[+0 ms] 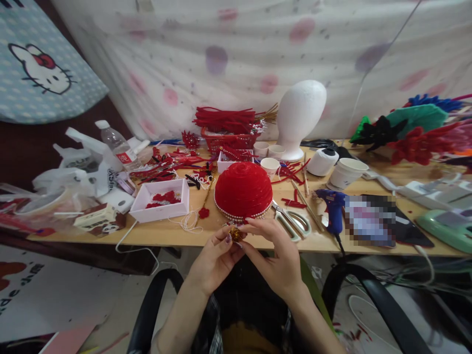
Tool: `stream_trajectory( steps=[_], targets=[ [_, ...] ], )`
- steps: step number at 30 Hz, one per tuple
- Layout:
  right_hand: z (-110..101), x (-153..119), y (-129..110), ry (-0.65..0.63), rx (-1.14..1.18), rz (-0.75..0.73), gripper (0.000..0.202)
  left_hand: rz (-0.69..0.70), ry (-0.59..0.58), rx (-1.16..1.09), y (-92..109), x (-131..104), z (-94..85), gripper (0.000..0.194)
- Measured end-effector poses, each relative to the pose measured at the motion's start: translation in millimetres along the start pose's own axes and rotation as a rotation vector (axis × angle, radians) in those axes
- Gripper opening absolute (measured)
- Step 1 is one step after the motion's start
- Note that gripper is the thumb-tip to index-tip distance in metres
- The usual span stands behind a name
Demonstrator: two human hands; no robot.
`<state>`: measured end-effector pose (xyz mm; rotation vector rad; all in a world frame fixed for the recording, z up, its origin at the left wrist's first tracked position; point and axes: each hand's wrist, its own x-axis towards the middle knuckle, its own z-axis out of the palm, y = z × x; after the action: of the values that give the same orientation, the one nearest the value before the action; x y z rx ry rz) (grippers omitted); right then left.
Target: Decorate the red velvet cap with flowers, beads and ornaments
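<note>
Both hands together at desk's near edge, left hand (214,258) and right hand (276,255) pinching small gold bead thing (236,233) between fingertips. Red dome hat (243,191) sits just beyond, scissors (293,222) off right.

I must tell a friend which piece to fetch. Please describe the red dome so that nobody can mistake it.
Find the wooden table, then its front edge, just above both hands. The red dome sits there, left of the scissors and right of the white box. Only it is round, velvety red, with a pearl string around its base.
</note>
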<state>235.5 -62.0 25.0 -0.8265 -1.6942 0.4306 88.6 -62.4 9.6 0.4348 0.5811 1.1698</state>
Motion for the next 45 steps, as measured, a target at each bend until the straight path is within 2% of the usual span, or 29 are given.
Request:
stream_trajectory(
  steps=[5, 9, 15, 19, 21, 25, 27, 30, 34, 37, 40, 45],
  targets=[
    [-1.6, -1.4, -7.3, -0.003, -0.2, -0.092, 0.047, 0.032, -0.002, 0.059, 3.1, -6.0, 3.7, 0.026],
    [-2.8, -2.3, -9.4, 0.003, -0.214, -0.104, 0.045, 0.108, 0.011, 0.187, 7.2, -13.4, 13.6, 0.024],
    [-14.4, -5.2, -10.5, -0.008, 0.042, 0.096, 0.029, 0.192, 0.108, 0.262, 4.6, -14.3, 25.6, 0.021],
    [-16.9, -7.6, -10.0, -0.019, 0.042, 0.165, 0.011, 0.234, 0.134, 0.281, -3.6, -13.7, 22.8, 0.024],
    [-14.0, -9.7, -9.4, -0.035, 0.081, 0.214, 0.011, 0.288, 0.14, 0.381, -7.6, -15.4, 20.6, 0.025],
    [-9.1, -14.3, -7.7, -0.044, 0.168, 0.309, 0.007, 0.474, 0.106, 0.724, -8.3, -22.0, 19.3, 0.023],
    [-9.4, -15.9, -7.1, -0.032, 0.227, 0.341, 0.004, 0.512, 0.071, 0.813, -6.7, -24.9, 19.9, 0.022],
    [-12.1, -16.6, -6.8, -0.046, 0.404, 0.419, 0.007, 0.453, 0.033, 0.705, -6.8, -26.2, 20.3, 0.021],
    [-17.0, -13.4, -7.0, -0.077, 0.567, 0.482, 0.013, 0.249, 0.072, 0.385, -10.7, -23.6, 21.0, 0.023],
    [-22.1, -9.2, -4.5, -0.105, 0.669, 0.549, 0.018, 0.137, 0.102, 0.254, -10.7, -20.8, 21.5, 0.03],
    [-29.2, -6.7, 4.3, -0.07, 0.72, 0.663, 0.024, 0.146, 0.193, 0.25, -7.9, -18.4, 18.4, 0.031],
    [-40.2, -5.1, 25.1, 0.05, 0.618, 0.773, 0.034, 0.231, 0.314, 0.297, -3.0, -12.8, 4.2, 0.031]
  ],
)
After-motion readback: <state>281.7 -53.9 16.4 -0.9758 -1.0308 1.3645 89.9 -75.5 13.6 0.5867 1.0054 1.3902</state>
